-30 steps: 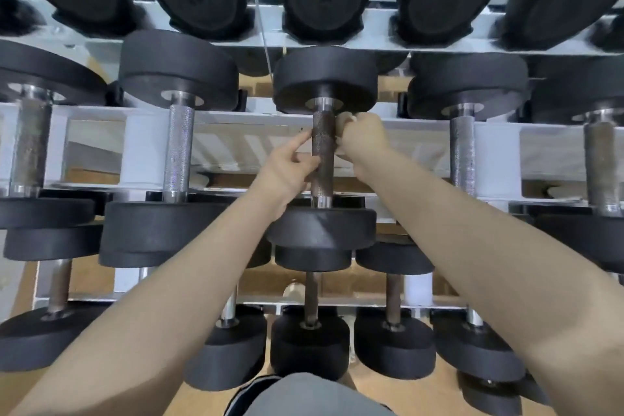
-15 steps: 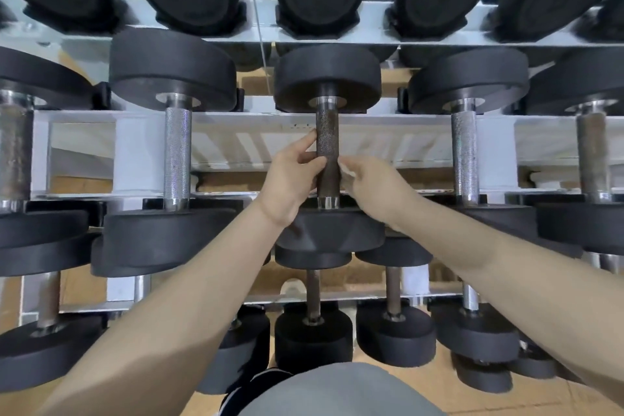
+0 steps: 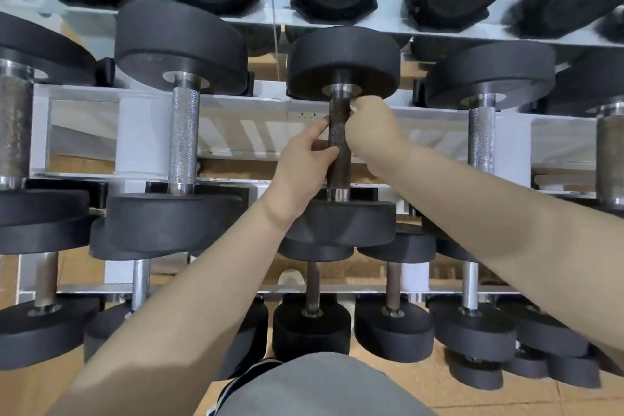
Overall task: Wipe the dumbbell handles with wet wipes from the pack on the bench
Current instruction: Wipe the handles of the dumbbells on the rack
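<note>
A person stood over a white dumbbell rack (image 3: pixel 141 132), looking down at both bare arms reaching to one dumbbell on the middle shelf. The landmark here was that dumbbell's dark handle (image 3: pixel 337 159), running between two black rubber heads.

The wiping looked under way, not finished. The dark handle appeared dull and brownish, while the neighbouring handle (image 3: pixel 183 142) to its left was bright silver; whether any handle had been cleaned could not be told from sight alone. Many other dumbbells sat on the shelves above, below and to both sides of the dark handle, so by my judgement most of the job was left. The pack of wipes and the bench were not in view.

The left hand (image 3: pixel 297 176) sat just left of the dark handle at its middle, thumb and fingers curled round the bar, seemingly steadying it.

The right hand (image 3: pixel 373 132) was at the upper end of the dark handle, just below the far head, fingers curled tight against the bar. A small edge of white, probably the wet wipe (image 3: pixel 354 107), showed at the fingertips; most of it was hidden inside the grip.
</note>
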A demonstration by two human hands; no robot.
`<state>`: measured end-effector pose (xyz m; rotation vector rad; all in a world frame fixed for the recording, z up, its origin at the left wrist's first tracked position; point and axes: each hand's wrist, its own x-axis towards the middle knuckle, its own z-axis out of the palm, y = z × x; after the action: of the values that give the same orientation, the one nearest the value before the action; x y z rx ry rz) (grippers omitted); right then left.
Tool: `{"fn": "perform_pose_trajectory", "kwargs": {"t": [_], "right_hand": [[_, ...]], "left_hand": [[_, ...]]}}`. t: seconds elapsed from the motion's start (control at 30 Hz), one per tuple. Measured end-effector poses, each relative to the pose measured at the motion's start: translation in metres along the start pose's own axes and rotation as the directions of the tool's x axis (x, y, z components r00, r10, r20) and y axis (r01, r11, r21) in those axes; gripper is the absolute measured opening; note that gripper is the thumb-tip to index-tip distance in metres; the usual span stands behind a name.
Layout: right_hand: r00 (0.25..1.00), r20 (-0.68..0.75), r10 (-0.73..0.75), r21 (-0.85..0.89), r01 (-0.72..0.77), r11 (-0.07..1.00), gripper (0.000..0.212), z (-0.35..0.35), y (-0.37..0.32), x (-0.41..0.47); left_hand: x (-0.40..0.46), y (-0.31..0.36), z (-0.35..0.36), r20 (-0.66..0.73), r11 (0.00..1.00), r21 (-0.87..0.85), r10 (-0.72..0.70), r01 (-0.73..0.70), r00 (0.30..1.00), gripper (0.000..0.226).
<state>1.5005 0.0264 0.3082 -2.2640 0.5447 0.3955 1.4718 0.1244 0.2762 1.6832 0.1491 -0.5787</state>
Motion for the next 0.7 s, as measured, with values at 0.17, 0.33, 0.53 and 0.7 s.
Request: {"fn": "perform_pose_trajectory", "kwargs": {"t": [0.17, 0.33, 0.53, 0.7], "right_hand": [[0.967, 0.124, -0.221, -0.448, 0.253, 0.857, 0.035, 0.008, 0.019, -0.047], [0.907, 0.371, -0.200, -0.334, 0.331, 0.883, 0.047, -0.014, 0.044, -0.067], [0.785, 0.149, -0.601, -0.318, 0.614, 0.722, 0.068, -0.041, 0.034, -0.029], [0.511, 0.502, -0.698, -0.590, 0.792, 0.156, 0.058, -0.041, 0.052, 0.024]], "left_hand": [[-0.005, 0.003, -0.007, 0.022, 0.995, -0.097, -0.037, 0.039, 0.999, 0.045], [-0.008, 0.012, -0.005, 0.029, 0.979, -0.173, -0.108, 0.112, 0.994, 0.047], [-0.003, 0.007, -0.006, 0.018, 0.964, -0.211, -0.162, 0.163, 0.987, 0.047], [-0.003, 0.004, -0.008, -0.110, 0.901, -0.373, -0.281, 0.222, 0.953, 0.032]]}}
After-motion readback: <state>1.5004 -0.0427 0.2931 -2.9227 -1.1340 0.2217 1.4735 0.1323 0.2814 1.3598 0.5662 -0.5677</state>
